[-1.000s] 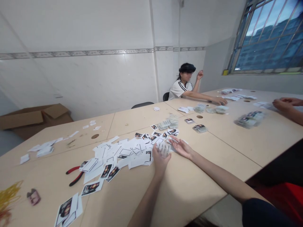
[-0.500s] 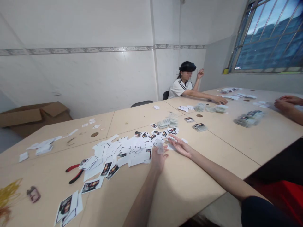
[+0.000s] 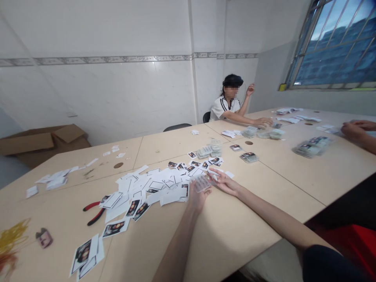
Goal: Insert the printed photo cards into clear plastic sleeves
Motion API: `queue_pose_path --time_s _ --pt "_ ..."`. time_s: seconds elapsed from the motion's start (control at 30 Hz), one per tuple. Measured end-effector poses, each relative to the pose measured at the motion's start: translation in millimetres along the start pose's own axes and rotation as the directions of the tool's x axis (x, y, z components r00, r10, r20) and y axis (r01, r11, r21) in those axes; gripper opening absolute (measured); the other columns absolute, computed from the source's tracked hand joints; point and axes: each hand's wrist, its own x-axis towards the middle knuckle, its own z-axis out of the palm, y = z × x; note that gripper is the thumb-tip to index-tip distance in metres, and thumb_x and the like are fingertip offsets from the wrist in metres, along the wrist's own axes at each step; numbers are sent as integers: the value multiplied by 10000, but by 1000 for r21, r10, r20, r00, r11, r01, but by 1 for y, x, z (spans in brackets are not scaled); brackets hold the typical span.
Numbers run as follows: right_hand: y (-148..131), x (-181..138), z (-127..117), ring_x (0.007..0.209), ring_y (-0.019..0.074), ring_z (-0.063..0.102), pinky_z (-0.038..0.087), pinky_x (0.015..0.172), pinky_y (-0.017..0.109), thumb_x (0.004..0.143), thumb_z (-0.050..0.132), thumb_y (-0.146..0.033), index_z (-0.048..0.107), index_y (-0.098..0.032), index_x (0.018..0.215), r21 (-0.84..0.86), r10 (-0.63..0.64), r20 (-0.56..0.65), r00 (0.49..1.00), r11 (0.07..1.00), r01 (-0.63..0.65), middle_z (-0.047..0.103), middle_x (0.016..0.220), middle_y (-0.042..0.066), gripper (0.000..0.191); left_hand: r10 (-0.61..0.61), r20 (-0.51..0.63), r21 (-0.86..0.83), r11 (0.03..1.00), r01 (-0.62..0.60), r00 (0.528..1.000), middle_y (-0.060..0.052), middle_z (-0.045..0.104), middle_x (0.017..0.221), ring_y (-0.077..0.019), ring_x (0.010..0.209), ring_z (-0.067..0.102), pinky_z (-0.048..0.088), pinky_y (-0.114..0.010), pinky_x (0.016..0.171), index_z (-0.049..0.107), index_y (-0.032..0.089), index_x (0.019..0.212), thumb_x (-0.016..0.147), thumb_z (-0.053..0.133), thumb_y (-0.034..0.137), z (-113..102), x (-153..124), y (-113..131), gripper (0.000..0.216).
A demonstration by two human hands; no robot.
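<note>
Head view: a pale tiled wall (image 3: 117,90) rises behind a long light-wood table (image 3: 282,168), with a barred window (image 3: 346,47) at the upper right. A co-worker (image 3: 219,109) in a white top sits at the far side, one arm stretched over the surface, and another person's hands (image 3: 357,131) show at the right edge. An open cardboard box (image 3: 44,145) stands beyond the table's left end. On the table, a loose heap of printed papers (image 3: 147,186) spreads leftward from just beside the wearer's hands; past it sits a stack of see-through packs (image 3: 216,147), and farther right a group of dark-topped packs (image 3: 313,147). The left hand (image 3: 198,196) has its grip closed around a see-through pack with rows of small shapes (image 3: 202,183), held tilted at the heap's near right edge. The right hand (image 3: 225,184), palm turned up just beside it, pinches a small whitish piece (image 3: 215,175), too small to make out. Red-and-black handles (image 3: 96,216) poke from under the papers' left side, and a small pinkish object (image 3: 45,237) lies near some yellow strands (image 3: 14,235).
</note>
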Motion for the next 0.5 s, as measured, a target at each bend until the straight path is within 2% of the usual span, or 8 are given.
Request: queue_pose_path --time_s 0.27,0.4,0.5 --pt "2 -1 1 965 150 522 414 824 276 537 664 -64 491 -209 1064 -97 -44 -26 999 994 41 571 1012 40 573 64 -53 53 997 -61 997 -55 633 732 -185 736 570 369 -332 738 588 149 782 613 551 136 -4 2 -10 174" --pt "7 -1 -2 892 145 541 458 738 268 521 670 -27 490 -229 1065 -213 -91 -47 995 974 79 568 990 22 608 76 -59 45 996 -74 995 -38 623 707 -168 699 563 389 -329 719 587 147 824 637 527 114 -4 2 -9 199" --pt "11 1 -7 796 124 554 472 687 244 494 686 -27 511 -236 1043 -333 -152 -122 981 937 104 570 963 1 613 82 -46 35 996 -81 996 -29 623 712 -171 709 566 394 -332 734 588 152 816 652 508 99 -5 1 -8 190"
